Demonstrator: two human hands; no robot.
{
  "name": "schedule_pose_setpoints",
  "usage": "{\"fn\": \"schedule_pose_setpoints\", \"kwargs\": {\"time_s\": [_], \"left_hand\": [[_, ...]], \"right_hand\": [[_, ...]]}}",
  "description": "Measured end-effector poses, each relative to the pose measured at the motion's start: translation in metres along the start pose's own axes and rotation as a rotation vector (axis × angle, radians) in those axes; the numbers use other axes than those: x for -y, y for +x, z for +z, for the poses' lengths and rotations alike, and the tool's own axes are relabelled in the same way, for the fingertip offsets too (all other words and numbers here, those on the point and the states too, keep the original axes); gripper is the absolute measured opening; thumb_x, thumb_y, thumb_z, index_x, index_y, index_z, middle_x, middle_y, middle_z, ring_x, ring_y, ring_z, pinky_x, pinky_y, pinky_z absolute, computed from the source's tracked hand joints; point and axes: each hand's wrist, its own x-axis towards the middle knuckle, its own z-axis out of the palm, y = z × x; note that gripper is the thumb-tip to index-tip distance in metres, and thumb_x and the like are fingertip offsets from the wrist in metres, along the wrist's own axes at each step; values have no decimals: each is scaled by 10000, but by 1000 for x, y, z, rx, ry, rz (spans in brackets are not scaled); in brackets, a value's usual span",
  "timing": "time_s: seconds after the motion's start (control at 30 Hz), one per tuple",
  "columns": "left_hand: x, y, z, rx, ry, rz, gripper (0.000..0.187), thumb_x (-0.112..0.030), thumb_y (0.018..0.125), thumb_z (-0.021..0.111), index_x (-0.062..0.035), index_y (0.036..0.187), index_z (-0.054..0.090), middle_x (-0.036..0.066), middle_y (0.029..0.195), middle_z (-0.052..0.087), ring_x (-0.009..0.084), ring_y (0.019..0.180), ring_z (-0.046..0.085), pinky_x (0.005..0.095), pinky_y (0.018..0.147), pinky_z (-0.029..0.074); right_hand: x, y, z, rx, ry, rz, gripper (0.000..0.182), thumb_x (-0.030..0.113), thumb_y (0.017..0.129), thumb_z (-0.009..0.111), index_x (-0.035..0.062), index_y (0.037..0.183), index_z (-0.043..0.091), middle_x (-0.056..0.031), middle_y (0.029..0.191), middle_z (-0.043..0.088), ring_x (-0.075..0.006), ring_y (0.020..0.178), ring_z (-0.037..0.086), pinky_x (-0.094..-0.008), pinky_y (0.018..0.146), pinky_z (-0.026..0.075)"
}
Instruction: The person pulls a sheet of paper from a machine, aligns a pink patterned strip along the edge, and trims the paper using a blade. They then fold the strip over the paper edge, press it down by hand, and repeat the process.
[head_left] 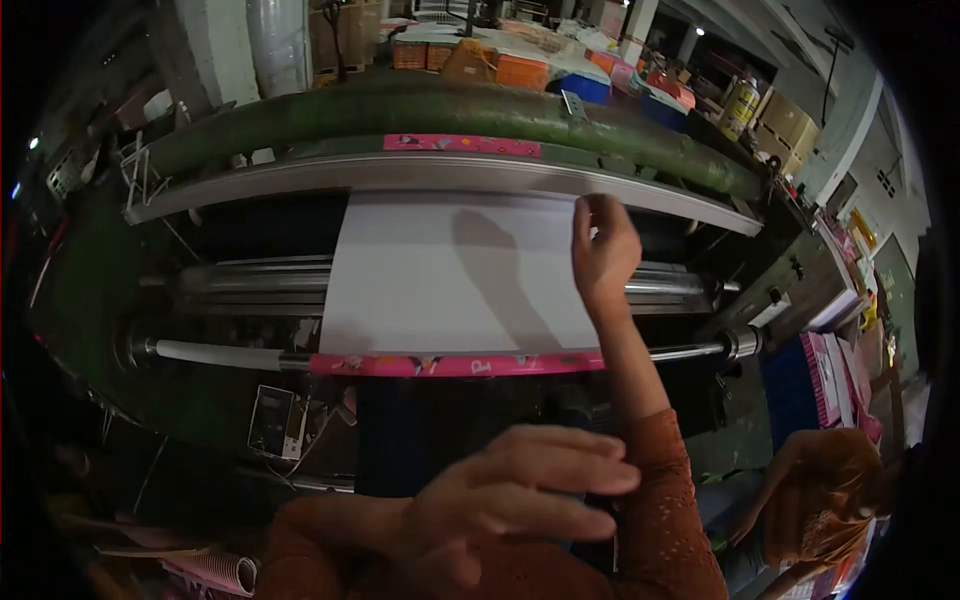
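Observation:
A white sheet (450, 270) stretches across the machine, its near end running to a pink printed roll (450, 364) on a metal shaft. My right hand (606, 250) is raised at the sheet's right edge, casting a shadow on it. Its fingers are curled toward the thumb; whether anything is between them, I cannot make out. Close to the camera, my left hand (515, 485) hangs in front of my body with its fingers stretched out, holding nothing. In this view it is nearer than the roll and apart from it.
A metal crossbar (300, 178) and a long green roller (330, 118) span the machine's far side. At lower left is a small boxy device (277, 421) with cables. A co-worker in an orange top (825, 495) is at lower right. Orange crates (522, 71) stand behind.

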Motion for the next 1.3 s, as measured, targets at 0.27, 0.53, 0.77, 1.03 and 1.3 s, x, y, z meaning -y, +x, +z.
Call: {"fn": "schedule_pose_setpoints", "kwargs": {"time_s": [0.27,0.53,0.77,1.03,1.3], "left_hand": [[-36,-3,15,-141,-22,72,653,-479,1020,241,48,1058,626,256,1064,636,405,1080,575,469,959,437],[-44,-11,23,-191,-33,107,660,-500,1012,259,50,1074,618,242,1051,645,389,1063,587,455,931,461],[22,-47,-22,-49,333,38,484,-360,1013,358,40,1039,629,205,1051,647,351,1010,606,422,885,483],[145,-204,-92,0,1332,-746,227,-210,859,615,-11,960,656,138,1129,613,303,1107,541,425,934,424],[170,-236,-94,274,1555,-723,280,-247,795,663,-12,948,661,140,1197,579,306,1249,441,486,1059,299]], "right_hand": [[-36,139,56,226,19,414,446,432,799,690,1,912,700,-204,876,693,-340,884,668,-397,791,495],[-2,65,19,277,650,357,125,125,866,653,6,829,642,-77,769,689,-130,672,635,-264,636,485],[22,-159,-63,925,801,662,78,-14,860,629,19,886,563,-50,749,631,-112,704,606,-244,649,485],[-65,-307,-86,925,633,1229,46,-14,834,605,-12,880,597,-98,759,661,-163,655,637,-260,570,483],[-64,-325,-88,993,265,700,125,92,794,620,8,881,646,-149,775,659,-258,726,655,-331,662,512]]}}
